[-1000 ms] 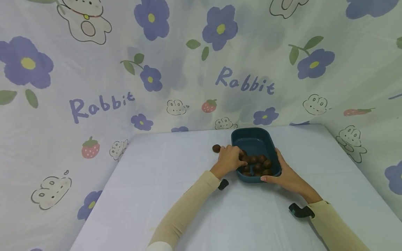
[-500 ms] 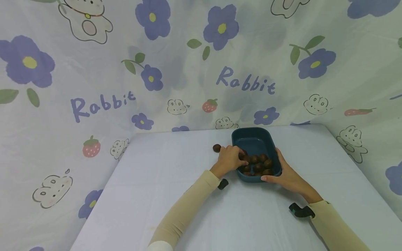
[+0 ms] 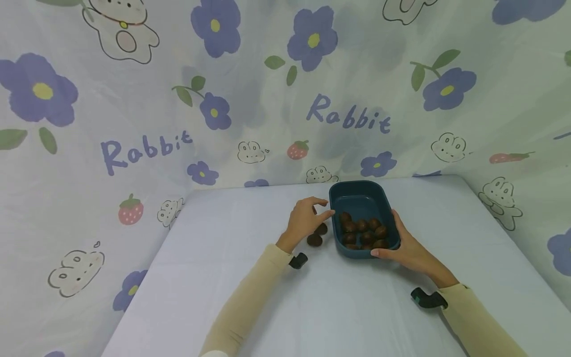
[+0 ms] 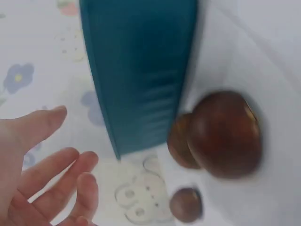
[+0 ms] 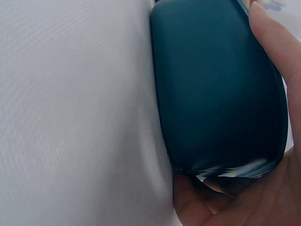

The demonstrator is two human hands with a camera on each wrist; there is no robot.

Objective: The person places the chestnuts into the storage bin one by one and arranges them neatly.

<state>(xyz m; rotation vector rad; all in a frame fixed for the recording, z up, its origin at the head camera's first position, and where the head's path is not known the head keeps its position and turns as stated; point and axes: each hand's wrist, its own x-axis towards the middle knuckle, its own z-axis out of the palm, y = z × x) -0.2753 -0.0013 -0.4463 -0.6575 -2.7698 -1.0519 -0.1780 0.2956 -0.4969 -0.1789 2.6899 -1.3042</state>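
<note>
A dark teal rectangular box (image 3: 357, 189) stands on the table with several glossy brown chestnuts (image 3: 362, 226) gathered in its near half. My left hand (image 3: 303, 218) hovers just left of the box, thumb and fingers apart and nothing between them. Below that hand lie loose chestnuts (image 3: 314, 240); the left wrist view shows one large chestnut (image 4: 225, 134), another partly behind it, and a small one (image 4: 186, 205) farther off. My right hand (image 3: 412, 253) grips the box's near right corner, thumb on the near side. In the right wrist view its fingers (image 5: 190, 200) curve around the box wall (image 5: 207, 89).
A white cloth covers the table (image 3: 214, 223). Behind and at the sides hangs a curtain (image 3: 267, 109) printed with flowers, rabbits and strawberries. Black wrist mounts (image 3: 428, 299) stick out under both sleeves.
My left hand has come out of the box and moved left, its fingers now apart. Loose chestnuts show beneath it. The right hand and the box have stayed in place.
</note>
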